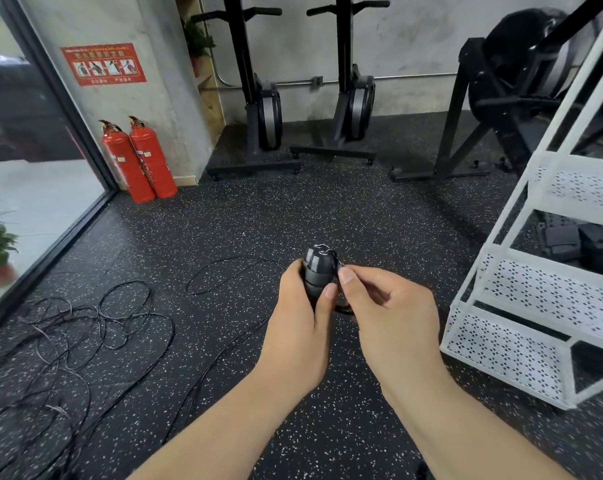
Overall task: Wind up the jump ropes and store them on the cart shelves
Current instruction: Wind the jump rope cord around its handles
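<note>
Jump rope handles [316,271] gripped by left hand [298,327]; right hand [386,306] pinches the cord.

red wall sign [103,64]: characters too blurred; extinguisher labels [147,160] unreadable.

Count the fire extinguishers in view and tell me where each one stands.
2. The first fire extinguisher stands on the floor next to the glass door; the second fire extinguisher stands close beside it, against the wall below the red poster. None looks hidden.
</note>
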